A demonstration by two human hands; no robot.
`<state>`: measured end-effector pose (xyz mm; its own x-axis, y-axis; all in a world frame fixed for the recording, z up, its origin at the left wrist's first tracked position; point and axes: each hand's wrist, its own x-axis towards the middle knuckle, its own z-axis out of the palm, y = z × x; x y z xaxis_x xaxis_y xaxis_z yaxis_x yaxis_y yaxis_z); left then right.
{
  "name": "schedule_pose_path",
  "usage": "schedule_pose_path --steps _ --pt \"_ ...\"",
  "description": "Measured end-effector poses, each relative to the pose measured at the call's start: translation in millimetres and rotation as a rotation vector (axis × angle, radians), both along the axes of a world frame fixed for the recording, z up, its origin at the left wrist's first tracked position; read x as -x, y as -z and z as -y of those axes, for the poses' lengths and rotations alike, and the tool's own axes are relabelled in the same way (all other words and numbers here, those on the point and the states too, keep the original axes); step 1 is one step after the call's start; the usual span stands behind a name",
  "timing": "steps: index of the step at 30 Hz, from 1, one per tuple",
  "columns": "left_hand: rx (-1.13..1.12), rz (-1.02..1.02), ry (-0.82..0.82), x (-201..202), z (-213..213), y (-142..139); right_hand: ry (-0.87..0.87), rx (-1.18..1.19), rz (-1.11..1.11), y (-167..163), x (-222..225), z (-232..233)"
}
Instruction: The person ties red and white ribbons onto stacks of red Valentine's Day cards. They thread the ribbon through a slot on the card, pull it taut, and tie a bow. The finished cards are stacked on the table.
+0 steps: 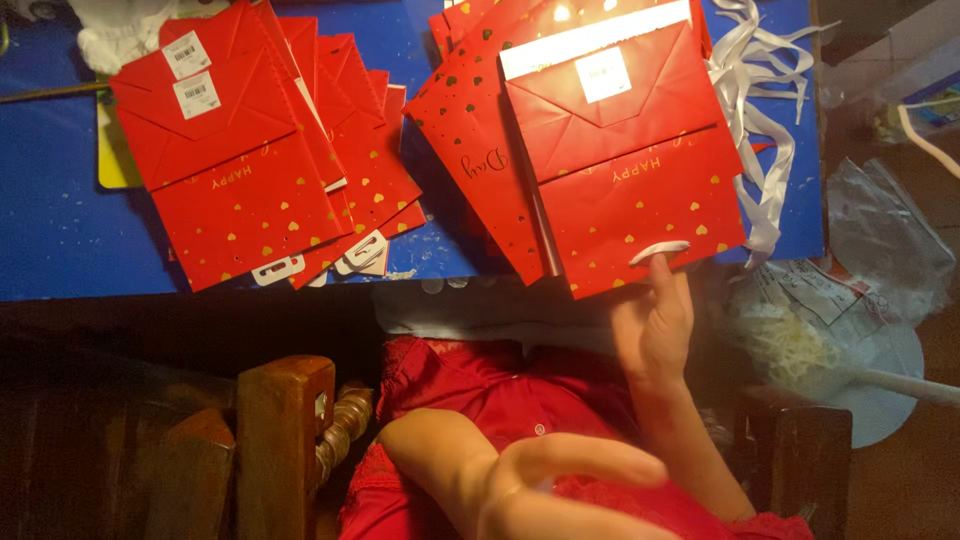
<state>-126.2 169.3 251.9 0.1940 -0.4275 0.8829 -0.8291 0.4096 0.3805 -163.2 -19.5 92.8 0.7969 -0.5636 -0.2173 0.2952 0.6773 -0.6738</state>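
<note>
The right hand pinches the white ribbon handle at the near edge of the flat red heart-dotted paper gift bag, while the left hand hovers open and empty.

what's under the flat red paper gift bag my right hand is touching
Under that flat red heart-print gift bag lie more red bags on the blue table; how many is hidden.

A blue, paint-flecked flat table top carries red folded paper gift bags with gold hearts at nine o'clock, a second pile at one o'clock, white ribbons at three.
</note>
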Motion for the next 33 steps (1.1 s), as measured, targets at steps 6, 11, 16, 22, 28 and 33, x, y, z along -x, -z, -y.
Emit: schedule_pose_path --steps 6,11,16,22,28,33 --pt "0.298 -0.416 -0.153 -50 18 26 0.277 0.489 -0.024 6 7 -12" --pt "-0.137 -0.552 -0.823 -121 -43 95 0.403 0.749 -0.018 9 15 -15" --pt "-0.552 -0.432 -1.306 -146 -107 133 0.400 0.895 -0.005 7 4 -25" --pt "-0.902 -0.350 -1.393 -153 -152 144 0.382 1.099 -0.063 3 1 -26" --pt "-0.953 -0.533 -1.234 -166 -166 146 0.402 1.265 -0.111 0 8 -10" --pt "-0.931 -0.469 -1.186 -177 -169 138 0.337 1.210 -0.125 2 10 -1"
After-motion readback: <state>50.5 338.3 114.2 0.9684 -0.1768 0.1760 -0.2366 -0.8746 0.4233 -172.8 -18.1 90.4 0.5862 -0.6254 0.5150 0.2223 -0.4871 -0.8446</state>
